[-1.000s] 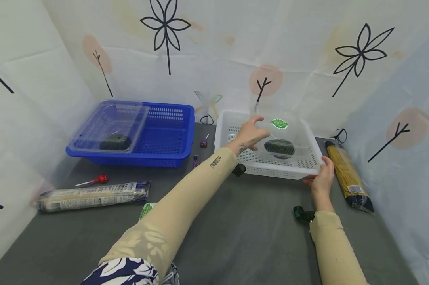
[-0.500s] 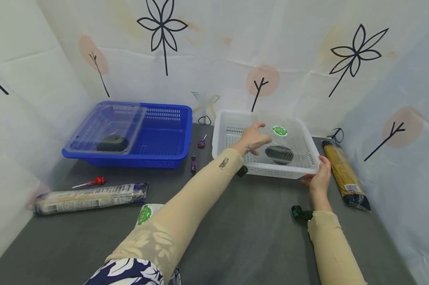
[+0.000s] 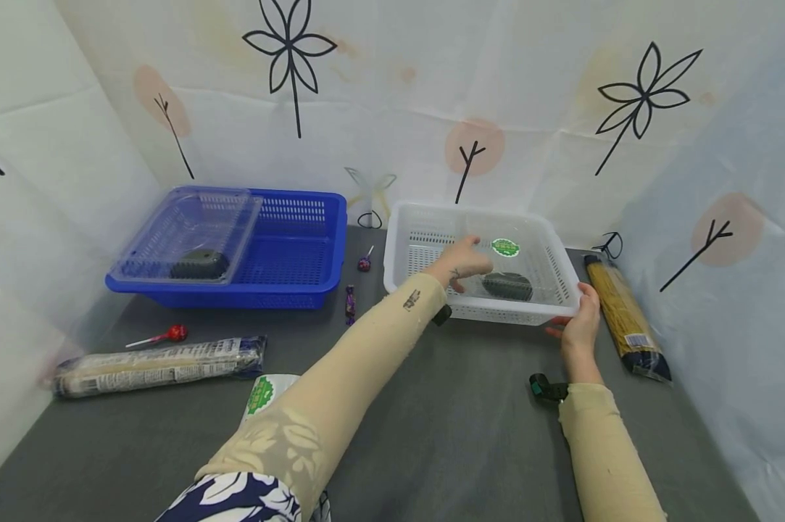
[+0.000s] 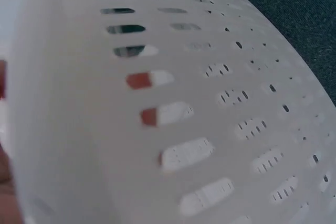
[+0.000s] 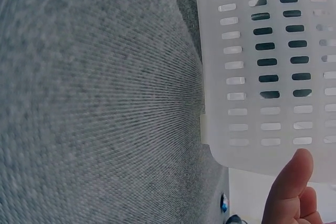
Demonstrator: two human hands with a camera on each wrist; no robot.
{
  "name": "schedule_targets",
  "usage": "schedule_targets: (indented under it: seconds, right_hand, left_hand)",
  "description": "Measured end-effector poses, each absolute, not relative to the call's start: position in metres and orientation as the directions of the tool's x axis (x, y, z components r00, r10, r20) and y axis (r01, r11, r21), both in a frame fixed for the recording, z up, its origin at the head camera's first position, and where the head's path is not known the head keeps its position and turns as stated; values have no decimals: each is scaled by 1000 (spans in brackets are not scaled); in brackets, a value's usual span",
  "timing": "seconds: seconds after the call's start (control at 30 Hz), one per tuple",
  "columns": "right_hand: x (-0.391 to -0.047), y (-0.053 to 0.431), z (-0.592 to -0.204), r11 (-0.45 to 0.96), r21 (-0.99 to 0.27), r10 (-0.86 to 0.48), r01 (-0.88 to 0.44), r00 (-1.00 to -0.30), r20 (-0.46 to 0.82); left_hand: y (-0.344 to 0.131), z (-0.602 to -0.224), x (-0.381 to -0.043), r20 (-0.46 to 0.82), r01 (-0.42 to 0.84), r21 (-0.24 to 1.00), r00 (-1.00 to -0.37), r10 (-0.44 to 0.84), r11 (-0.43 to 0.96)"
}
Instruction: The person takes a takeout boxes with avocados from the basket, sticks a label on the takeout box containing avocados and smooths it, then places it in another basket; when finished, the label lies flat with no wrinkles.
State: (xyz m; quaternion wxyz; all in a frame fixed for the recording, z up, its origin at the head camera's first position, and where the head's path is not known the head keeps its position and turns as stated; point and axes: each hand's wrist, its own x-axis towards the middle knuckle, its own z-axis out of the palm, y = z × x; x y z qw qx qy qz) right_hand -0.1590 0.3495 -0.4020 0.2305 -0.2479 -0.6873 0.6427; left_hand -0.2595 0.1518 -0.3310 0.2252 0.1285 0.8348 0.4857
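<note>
In the head view my left hand [image 3: 462,262] reaches into the white basket [image 3: 405,217] and holds the left side of a clear plastic box [image 3: 529,254] with a green sticker [image 3: 505,247]. A dark oval thing [image 3: 508,286] shows through the clear plastic; its kind is unclear. At the basket's front right corner my right hand [image 3: 580,325] grips the wall. The right wrist view has its thumb [image 5: 295,174] against the slotted side. White slotted wall [image 4: 94,129] fills most of the left wrist view, hiding most of the left hand.
A blue basket [image 3: 304,246] holds another clear box [image 3: 229,210] over a dark thing [image 3: 199,264]. Nearby lie a red lollipop [image 3: 177,333], a purple lollipop [image 3: 364,264], a purple-wrapped candy [image 3: 349,304], a pale packet [image 3: 151,366] and a yellow pasta packet [image 3: 627,315]. A stickered item [image 3: 262,391] is partly covered by my sleeve.
My left hand and the clear box have come down lower into the white basket. My right hand stays at the basket's corner. The camera view has turned slightly right.
</note>
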Motion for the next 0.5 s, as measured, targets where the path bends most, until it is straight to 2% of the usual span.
schedule_targets:
  seconds: [0.17, 0.3, 0.4, 0.5]
  right_hand:
    - [-159, 349, -402, 59, -997, 636, 43, -771, 4]
    - [-160, 348, -402, 64, -996, 634, 54, -773, -1]
    - [-160, 349, -402, 64, -996, 635, 63, -773, -8]
    - [-159, 349, -402, 63, -996, 641, 68, -767, -12]
  left_hand:
    - [149, -332, -260, -313, -7, 847, -814, 490, 531]
    - [146, -330, -261, -317, 51, 812, -798, 512, 581]
    - [146, -328, -261, -269, 146, 772, -807, 526, 619]
    - [147, -321, -258, -157, 271, 713, -838, 523, 647]
